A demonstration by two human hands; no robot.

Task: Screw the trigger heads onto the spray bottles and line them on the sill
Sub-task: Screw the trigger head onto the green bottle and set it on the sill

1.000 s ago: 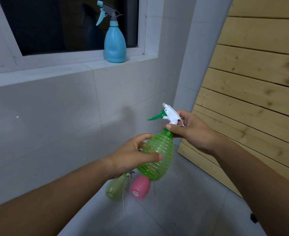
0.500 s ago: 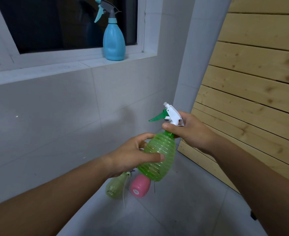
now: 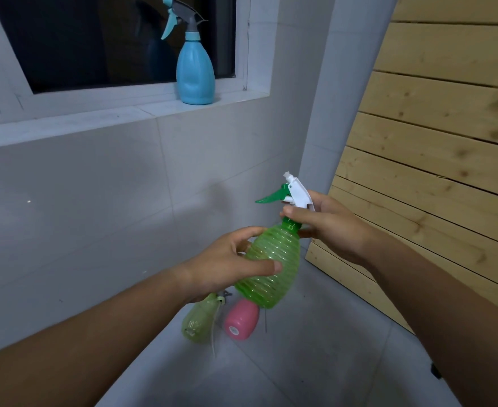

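Note:
I hold a ribbed green spray bottle [image 3: 271, 268] tilted in mid-air. My left hand [image 3: 227, 262] wraps around its body. My right hand [image 3: 327, 224] pinches the neck collar just below the white trigger head [image 3: 297, 192] with its green lever, which sits on the bottle's neck. A blue spray bottle [image 3: 195, 69] with a grey and teal trigger head stands upright on the white window sill [image 3: 95, 116]. On the floor below lie a pale green bottle [image 3: 199, 321] and a pink bottle [image 3: 240, 321], both partly hidden behind my left hand and the green bottle.
A wall of pale wooden planks [image 3: 435, 136] runs along the right. The tiled wall [image 3: 95, 207] under the sill is straight ahead. A dark window pane [image 3: 95, 39] sits behind the sill. A thin dip tube [image 3: 214, 336] lies by the floor bottles.
The view has shifted slightly. My right fingers have turned a little at the collar, and the trigger head now stands a bit more upright. The left hand's grip is unchanged.

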